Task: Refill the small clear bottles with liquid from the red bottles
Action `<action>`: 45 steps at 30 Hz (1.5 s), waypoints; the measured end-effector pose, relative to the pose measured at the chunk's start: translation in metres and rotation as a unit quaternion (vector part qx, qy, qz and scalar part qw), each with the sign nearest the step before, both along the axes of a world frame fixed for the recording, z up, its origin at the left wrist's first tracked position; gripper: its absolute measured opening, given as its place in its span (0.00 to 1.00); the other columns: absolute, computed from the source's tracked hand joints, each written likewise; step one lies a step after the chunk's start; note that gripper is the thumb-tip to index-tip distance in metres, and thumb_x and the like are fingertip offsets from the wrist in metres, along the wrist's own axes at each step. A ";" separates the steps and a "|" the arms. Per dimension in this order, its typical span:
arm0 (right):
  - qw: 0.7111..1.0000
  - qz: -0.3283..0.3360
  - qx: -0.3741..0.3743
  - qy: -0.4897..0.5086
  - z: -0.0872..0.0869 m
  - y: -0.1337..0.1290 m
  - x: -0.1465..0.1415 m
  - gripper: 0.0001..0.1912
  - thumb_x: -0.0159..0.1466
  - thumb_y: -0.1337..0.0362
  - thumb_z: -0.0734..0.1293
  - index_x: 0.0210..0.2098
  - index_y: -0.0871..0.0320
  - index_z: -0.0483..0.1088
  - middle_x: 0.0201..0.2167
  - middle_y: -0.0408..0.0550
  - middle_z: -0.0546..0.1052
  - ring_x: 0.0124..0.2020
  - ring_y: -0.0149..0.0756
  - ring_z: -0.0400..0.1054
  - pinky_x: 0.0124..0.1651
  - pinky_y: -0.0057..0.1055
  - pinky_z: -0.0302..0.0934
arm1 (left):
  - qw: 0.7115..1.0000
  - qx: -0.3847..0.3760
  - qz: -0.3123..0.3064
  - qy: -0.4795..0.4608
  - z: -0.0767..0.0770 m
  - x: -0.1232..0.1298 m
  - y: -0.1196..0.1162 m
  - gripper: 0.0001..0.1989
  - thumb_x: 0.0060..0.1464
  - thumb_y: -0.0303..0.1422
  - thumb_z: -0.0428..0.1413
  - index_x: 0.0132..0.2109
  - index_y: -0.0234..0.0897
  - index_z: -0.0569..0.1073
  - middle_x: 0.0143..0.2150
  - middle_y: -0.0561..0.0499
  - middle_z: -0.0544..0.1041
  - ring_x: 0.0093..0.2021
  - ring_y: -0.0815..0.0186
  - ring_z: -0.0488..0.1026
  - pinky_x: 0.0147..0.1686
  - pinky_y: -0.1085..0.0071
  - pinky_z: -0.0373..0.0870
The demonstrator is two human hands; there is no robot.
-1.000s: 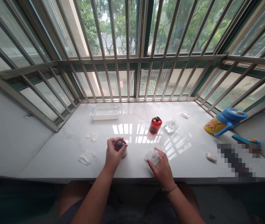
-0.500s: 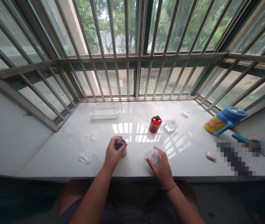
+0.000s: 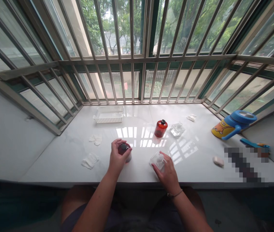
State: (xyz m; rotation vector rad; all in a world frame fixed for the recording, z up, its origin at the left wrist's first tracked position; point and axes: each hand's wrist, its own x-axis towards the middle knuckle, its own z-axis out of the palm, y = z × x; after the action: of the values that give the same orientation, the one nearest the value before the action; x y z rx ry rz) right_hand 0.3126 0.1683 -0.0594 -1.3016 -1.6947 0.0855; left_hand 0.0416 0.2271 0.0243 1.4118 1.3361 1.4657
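My left hand [image 3: 118, 157] is wrapped round a dark red bottle with a black cap [image 3: 124, 148], which stands on the white counter [image 3: 66, 167]. Its thumb and fingers are on opposite sides of the bottle near the top. To the right, my right hand [image 3: 167, 169] holds a clear glass container [image 3: 157, 160] between thumb and fingers, low over or on the counter. Behind them stands another red bottle with a black cap [image 3: 161, 129], and beside it is a second clear glass container [image 3: 177, 129].
A white perforated basket [image 3: 109, 115] lies at the back left. Crumpled white cloths [image 3: 90, 160] are on the left, another [image 3: 191, 118] at the back right. A blue and yellow cup [image 3: 232, 125] and a pale oval object [image 3: 218, 161] are on the right. Barred windows enclose the counter.
The fingers of my left hand have opened slightly at the bottle's top, showing more of the cap. My right hand and the glass container look unmoved.
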 end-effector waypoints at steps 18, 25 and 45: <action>1.000 -0.007 0.001 -0.004 -0.002 0.000 0.000 0.31 0.72 0.53 0.74 0.67 0.51 0.61 0.63 0.61 0.73 0.62 0.56 0.70 0.63 0.63 0.70 | 0.997 0.069 0.026 0.035 0.013 -0.022 0.009 0.17 0.69 0.47 0.60 0.53 0.41 0.80 0.61 0.41 0.77 0.62 0.53 0.77 0.61 0.55 0.77; 1.000 -0.005 0.001 -0.002 -0.002 0.001 0.000 0.30 0.72 0.52 0.73 0.67 0.51 0.61 0.63 0.61 0.73 0.62 0.57 0.70 0.62 0.64 0.71 | 0.874 0.013 0.120 0.471 0.011 -0.102 0.020 0.15 0.66 0.32 0.57 0.57 0.42 0.81 0.59 0.38 0.78 0.61 0.44 0.73 0.61 0.45 0.73; 1.000 0.004 -0.004 -0.001 0.000 0.000 0.001 0.30 0.72 0.54 0.73 0.68 0.52 0.60 0.63 0.61 0.72 0.64 0.56 0.69 0.65 0.63 0.70 | 0.846 0.039 0.096 0.522 0.034 -0.108 -0.027 0.09 0.67 0.36 0.56 0.49 0.40 0.79 0.52 0.41 0.83 0.51 0.46 0.78 0.52 0.52 0.74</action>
State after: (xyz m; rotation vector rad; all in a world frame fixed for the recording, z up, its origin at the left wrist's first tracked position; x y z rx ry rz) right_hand 0.3132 0.1679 -0.0593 -1.3005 -1.7028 0.0956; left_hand -0.0659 0.1998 0.0581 2.3370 2.1017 0.8019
